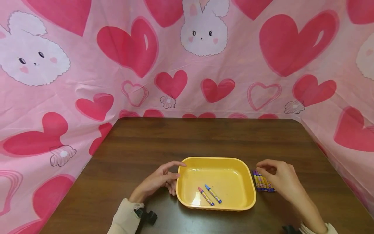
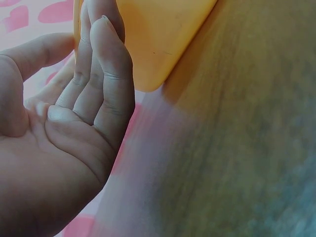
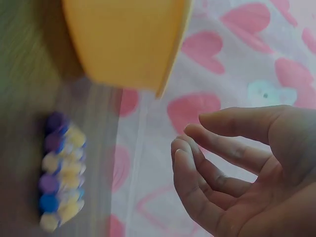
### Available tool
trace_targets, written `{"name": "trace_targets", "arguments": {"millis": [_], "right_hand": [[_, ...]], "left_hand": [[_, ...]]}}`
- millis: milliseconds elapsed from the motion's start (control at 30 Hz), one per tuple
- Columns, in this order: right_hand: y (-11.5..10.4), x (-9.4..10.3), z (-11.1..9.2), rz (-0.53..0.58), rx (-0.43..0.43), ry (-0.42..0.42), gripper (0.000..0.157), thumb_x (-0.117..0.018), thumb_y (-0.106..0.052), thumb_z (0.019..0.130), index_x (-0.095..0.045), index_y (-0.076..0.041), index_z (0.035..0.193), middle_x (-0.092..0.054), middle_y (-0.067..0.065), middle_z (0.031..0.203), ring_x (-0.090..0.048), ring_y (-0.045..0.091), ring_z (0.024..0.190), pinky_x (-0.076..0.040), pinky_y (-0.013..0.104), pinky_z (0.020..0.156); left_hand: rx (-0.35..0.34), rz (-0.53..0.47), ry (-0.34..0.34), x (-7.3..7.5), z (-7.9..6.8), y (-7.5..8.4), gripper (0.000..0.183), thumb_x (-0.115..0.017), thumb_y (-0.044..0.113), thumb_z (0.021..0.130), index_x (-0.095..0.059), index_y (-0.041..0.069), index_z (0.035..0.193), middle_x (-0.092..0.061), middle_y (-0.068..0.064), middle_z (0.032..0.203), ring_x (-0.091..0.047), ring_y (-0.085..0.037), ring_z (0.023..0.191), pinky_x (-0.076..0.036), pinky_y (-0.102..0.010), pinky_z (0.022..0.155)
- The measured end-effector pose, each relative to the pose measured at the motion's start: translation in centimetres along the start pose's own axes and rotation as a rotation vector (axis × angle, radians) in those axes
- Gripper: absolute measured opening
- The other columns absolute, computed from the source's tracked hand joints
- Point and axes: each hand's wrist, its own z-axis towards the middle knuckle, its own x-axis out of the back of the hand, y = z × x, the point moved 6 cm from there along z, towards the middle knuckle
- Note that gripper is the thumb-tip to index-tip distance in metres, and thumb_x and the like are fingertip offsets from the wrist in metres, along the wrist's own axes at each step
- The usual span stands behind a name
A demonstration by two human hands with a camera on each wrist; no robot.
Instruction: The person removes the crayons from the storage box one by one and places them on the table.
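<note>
A shallow yellow plastic tray (image 1: 216, 207) with rounded corners sits on the table. My left hand (image 1: 159, 178) holds it at the left side, index finger over the rim, thumb at the edge and the other fingers bent against the outer wall. Inside lie two crayons, one red (image 1: 206, 196) and one blue (image 1: 213, 194). Just right of the tray, several wrapped crayons (image 1: 261, 182) lie side by side in a row. My right hand (image 1: 281, 178) hovers over that row, loosely curved, with nothing visible between thumb and fingertips in the right wrist view.
The dark brown wooden table (image 1: 204, 136) stretches behind and around the tray. A pink cloth (image 1: 187, 65) printed with hearts and rabbits hangs along its back and sides.
</note>
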Motion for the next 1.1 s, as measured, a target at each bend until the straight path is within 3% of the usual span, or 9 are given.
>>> {"name": "trace_targets", "arguments": {"millis": [567, 933, 1100], "right_hand": [[-5.9, -5.2, -0.4, 0.136, 0.183, -0.131, 0.012, -0.08, -0.005, 0.081, -0.074, -0.007, 0.091, -0.067, -0.011, 0.077, -0.059, 0.0, 0.067, -0.054, 0.024, 0.062], [-8.2, -10.0, -0.5, 0.163, 0.199, -0.261, 0.009, -0.079, -0.006, 0.08, -0.072, -0.008, 0.085, -0.059, -0.012, 0.07, -0.051, -0.001, 0.064, -0.048, 0.021, 0.059], [-8.3, -12.6, -0.9, 0.137, 0.181, -0.37, 0.012, -0.08, -0.01, 0.077, -0.069, -0.012, 0.082, -0.055, -0.011, 0.067, -0.048, 0.001, 0.061, -0.043, 0.022, 0.057]], "left_hand": [[0.01, -0.001, 0.009, -0.2, -0.1, 0.0, 0.044, -0.054, 0.012, 0.103, -0.043, 0.005, 0.145, -0.071, -0.009, 0.074, -0.068, -0.02, 0.057, -0.058, -0.03, 0.056], [0.009, -0.001, 0.018, 0.0, -0.2, 0.1, 0.043, -0.054, 0.011, 0.103, -0.043, 0.005, 0.145, -0.071, -0.009, 0.072, -0.068, -0.02, 0.056, -0.057, -0.029, 0.055], [0.003, 0.002, 0.017, -0.1, 0.0, 0.0, 0.043, -0.049, 0.003, 0.103, -0.04, 0.002, 0.146, -0.07, -0.011, 0.069, -0.068, -0.02, 0.055, -0.056, -0.029, 0.052]]}}
